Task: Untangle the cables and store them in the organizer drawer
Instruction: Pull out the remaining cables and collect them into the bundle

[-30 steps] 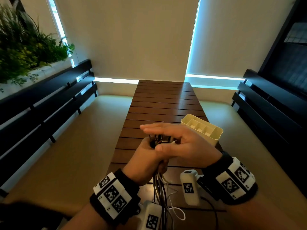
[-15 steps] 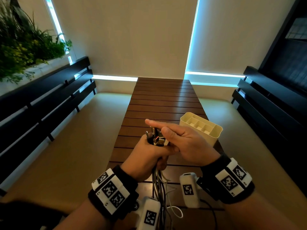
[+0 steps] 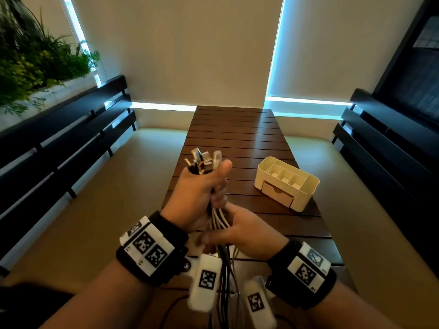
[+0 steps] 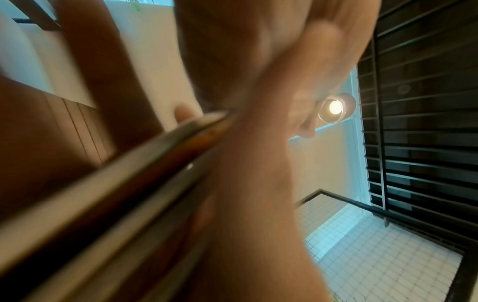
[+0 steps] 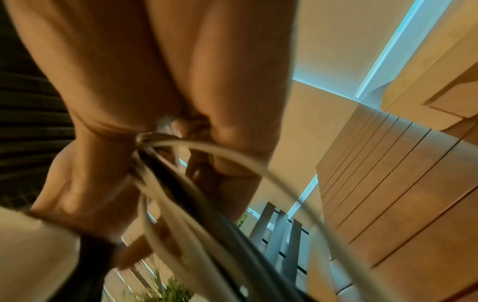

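Observation:
My left hand (image 3: 202,188) grips a bundle of cables (image 3: 219,219) upright above the near end of the wooden table (image 3: 237,131). Several plug ends (image 3: 204,160) stick out above its thumb. Just below it, my right hand (image 3: 240,231) curls round the hanging white and dark strands. In the right wrist view the cables (image 5: 207,204) fan down out of the left fist (image 5: 85,177). The left wrist view is blurred; there the cables (image 4: 155,155) run diagonally into the palm. A cream organizer (image 3: 306,188) stands on the table to the right, its small drawer (image 3: 276,195) pushed in.
Dark slatted benches line the left (image 3: 71,138) and right (image 3: 392,150) sides, with beige seat cushions beside the narrow table. A planter of green plants (image 3: 28,60) sits at the upper left. The cables' lower ends hang out of sight between my wrists.
My right hand left the top of the plug ends and dropped below the left hand onto the hanging strands. The left hand lifted the bundle higher, and the organizer now shows fully.

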Demonstrator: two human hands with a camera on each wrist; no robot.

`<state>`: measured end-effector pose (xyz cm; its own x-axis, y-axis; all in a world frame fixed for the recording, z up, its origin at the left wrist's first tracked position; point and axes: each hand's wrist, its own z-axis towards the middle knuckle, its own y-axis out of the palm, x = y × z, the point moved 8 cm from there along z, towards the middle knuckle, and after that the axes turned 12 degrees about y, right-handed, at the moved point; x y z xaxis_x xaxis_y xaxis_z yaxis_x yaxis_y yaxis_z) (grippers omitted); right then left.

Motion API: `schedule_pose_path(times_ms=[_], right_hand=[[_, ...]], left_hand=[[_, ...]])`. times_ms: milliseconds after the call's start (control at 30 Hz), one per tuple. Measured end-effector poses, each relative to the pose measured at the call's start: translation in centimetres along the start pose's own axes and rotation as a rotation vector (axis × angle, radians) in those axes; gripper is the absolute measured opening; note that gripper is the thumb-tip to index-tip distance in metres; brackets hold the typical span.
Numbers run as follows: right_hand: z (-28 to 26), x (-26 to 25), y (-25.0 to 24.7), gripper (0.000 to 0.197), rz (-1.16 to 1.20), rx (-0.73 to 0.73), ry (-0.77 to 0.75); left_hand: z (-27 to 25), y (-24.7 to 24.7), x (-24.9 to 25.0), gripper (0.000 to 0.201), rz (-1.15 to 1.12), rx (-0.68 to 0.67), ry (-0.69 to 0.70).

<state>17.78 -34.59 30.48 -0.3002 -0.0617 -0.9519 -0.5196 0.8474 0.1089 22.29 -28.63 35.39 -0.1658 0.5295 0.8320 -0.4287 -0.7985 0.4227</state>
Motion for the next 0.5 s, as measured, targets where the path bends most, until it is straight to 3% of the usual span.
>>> schedule_pose_path(times_ms=[100, 300, 433, 500], right_hand=[[0.2, 1.4, -0.3, 0.007, -0.196, 0.098, 0.079], [1.2, 3.1, -1.2, 0.012, -0.397, 0.181, 0.143], [1.7, 6.8, -2.2, 0.020, -0.753, 0.102, 0.320], [1.5, 7.3, -2.8, 0.035, -0.696, 0.072, 0.368]], left_hand=[[0.7, -0.9, 0.8, 0.026, -0.038, 0.046, 0.014], [1.2, -1.2, 1.9, 0.028, -0.065, 0.058, 0.013], [1.3, -2.3, 2.2, 0.026, -0.032, 0.094, 0.036], [1.3, -2.7, 2.1, 0.025, 0.002, 0.087, 0.039]])
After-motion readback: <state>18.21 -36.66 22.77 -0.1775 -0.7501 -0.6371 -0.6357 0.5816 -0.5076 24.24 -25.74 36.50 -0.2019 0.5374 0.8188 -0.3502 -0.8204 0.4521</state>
